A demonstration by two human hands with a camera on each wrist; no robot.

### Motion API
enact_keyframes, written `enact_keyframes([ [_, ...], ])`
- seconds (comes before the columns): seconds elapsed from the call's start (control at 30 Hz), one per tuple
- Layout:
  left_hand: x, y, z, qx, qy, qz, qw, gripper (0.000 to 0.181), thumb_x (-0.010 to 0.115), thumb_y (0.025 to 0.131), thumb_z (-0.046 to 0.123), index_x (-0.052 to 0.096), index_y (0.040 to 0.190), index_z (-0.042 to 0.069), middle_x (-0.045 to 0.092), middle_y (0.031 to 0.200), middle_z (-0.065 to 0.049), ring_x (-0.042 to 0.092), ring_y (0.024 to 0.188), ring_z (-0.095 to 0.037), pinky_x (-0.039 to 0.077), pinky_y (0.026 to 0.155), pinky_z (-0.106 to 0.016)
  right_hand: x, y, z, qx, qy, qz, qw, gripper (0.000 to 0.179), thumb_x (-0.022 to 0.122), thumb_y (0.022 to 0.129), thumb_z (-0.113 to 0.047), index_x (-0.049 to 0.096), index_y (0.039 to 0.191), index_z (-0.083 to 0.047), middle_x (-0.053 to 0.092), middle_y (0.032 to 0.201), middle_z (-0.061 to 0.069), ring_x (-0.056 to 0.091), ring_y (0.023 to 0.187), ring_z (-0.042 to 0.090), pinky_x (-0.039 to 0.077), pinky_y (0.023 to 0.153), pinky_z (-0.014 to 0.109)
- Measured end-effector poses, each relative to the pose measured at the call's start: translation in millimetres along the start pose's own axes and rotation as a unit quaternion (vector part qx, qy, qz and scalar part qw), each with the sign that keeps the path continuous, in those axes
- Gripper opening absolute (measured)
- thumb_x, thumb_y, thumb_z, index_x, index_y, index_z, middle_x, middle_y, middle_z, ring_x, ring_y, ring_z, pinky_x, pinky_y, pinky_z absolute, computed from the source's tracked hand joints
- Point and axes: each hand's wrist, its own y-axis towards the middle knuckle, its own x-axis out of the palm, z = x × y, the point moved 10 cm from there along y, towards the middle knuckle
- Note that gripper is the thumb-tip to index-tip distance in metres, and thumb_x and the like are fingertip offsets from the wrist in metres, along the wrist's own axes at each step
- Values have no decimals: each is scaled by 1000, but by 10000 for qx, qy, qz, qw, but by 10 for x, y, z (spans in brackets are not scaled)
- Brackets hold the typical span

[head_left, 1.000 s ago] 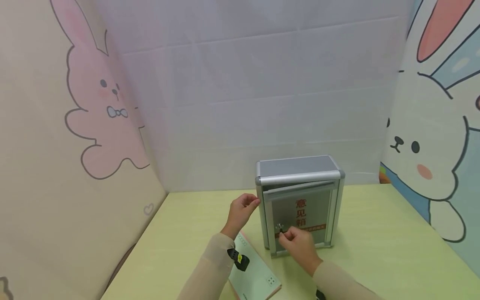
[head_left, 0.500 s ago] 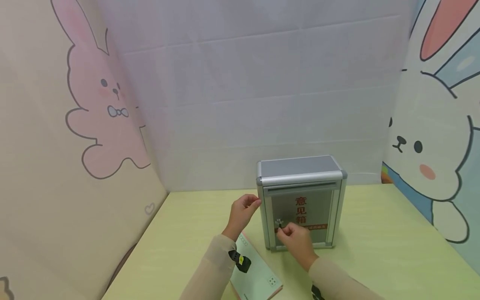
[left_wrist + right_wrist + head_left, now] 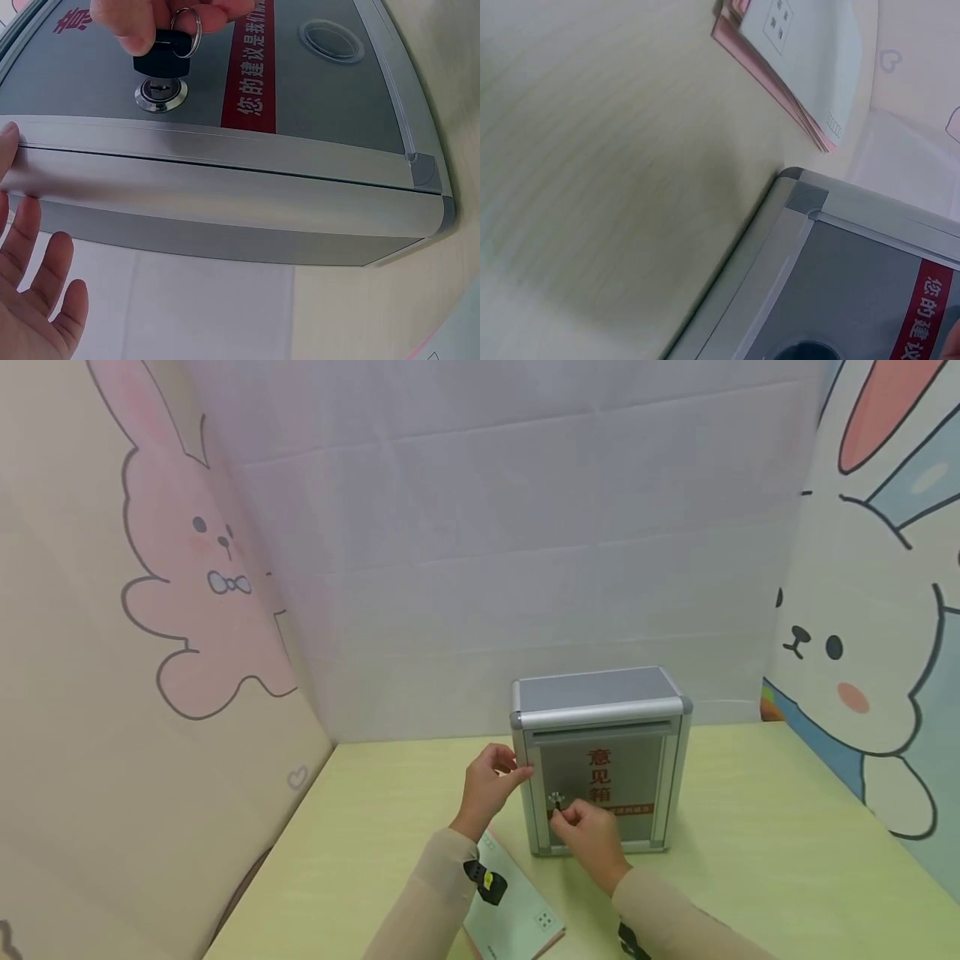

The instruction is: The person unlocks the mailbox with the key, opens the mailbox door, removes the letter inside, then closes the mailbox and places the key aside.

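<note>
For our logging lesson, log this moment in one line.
right hand: pinches key at lock; left hand: at edge of box; door: closed; notebook: on table

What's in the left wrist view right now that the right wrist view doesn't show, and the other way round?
Only the left wrist view shows the black key at the lock, the metal ring, and the left hand touching the silver box.

Only the right wrist view shows the heart outline on the backdrop and the dotted square printed on the booklet.

Both show parts of the box, its red strip and the booklet, plus fingers of the right hand, just a sliver in the right wrist view.
</note>
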Motion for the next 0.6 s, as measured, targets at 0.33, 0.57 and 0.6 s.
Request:
enact_keyframes([
  [0.33, 7, -8, 55, 258, 79, 91, 9996, 24, 77, 80, 12, 58, 90, 1, 62, 81, -6, 57, 73, -14, 45, 60, -24, 80, -27, 266, 1198, 1599, -272, 9795, 20, 63, 93, -15, 59, 87, 4, 61, 69, 8, 56, 59, 13, 49, 56, 24],
  [0.57, 18, -20, 34, 217, 70, 116, 9997, 23, 76, 80, 11, 58, 91, 1, 62, 81, -6, 56, 73, -13, 45, 61, -24, 212, -72, 484, 2360, 2200, -706, 9439, 40, 52, 99, -27, 62, 105, 12, 61, 63, 5, 55, 54, 12, 50, 57, 26],
  [0.6, 18, -23, 33, 241, 67, 126, 9996, 24, 76, 80, 11, 58, 91, 1, 62, 80, -7, 56, 73, -13, 45, 62, -24, 241, -78, 482, 2429, 2246, -812, 9402, 40, 52, 99, -26, 62, 105, 12, 61, 63, 4, 55, 54, 12, 50, 57, 25],
])
